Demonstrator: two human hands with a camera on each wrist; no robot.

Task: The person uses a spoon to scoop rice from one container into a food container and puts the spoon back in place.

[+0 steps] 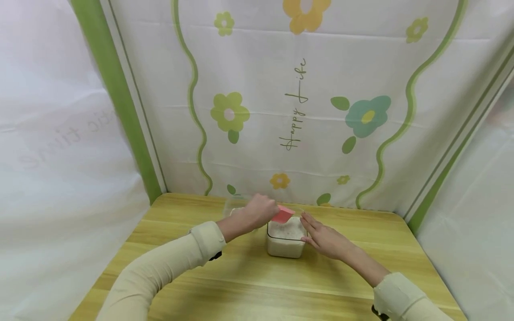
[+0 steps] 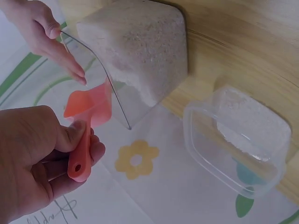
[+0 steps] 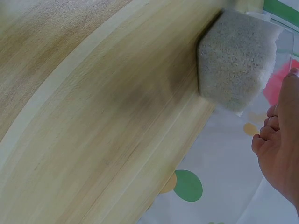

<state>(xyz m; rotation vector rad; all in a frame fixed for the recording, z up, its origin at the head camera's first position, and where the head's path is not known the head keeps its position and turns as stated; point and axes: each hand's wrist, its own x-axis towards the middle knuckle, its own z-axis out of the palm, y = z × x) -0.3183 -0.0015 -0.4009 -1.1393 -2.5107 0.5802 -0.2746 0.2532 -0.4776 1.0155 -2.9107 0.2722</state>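
My left hand (image 1: pixel 257 213) grips a pink scoop (image 2: pixel 96 105) by its handle, thumb on top. In the head view the scoop's cup is tilted over a clear square container (image 1: pixel 285 250) with a dark rim. White rice-like grain (image 3: pixel 236 60) fills much of this container. My right hand (image 1: pixel 327 240) is at the container's right side, fingers straight and fingertips right at the rim. In the left wrist view, the scoop's cup overlaps the rim. A smaller clear plastic tub (image 2: pixel 189 135), holding some white grain at its bottom, stands to the container's left, partly hidden behind my left hand in the head view.
Both containers stand toward the back of a wooden table (image 1: pixel 241 290). Right behind the table's far edge hangs a white curtain (image 1: pixel 257 147) printed with flowers. More white curtain panels (image 1: pixel 52 200) close in the left and right sides.
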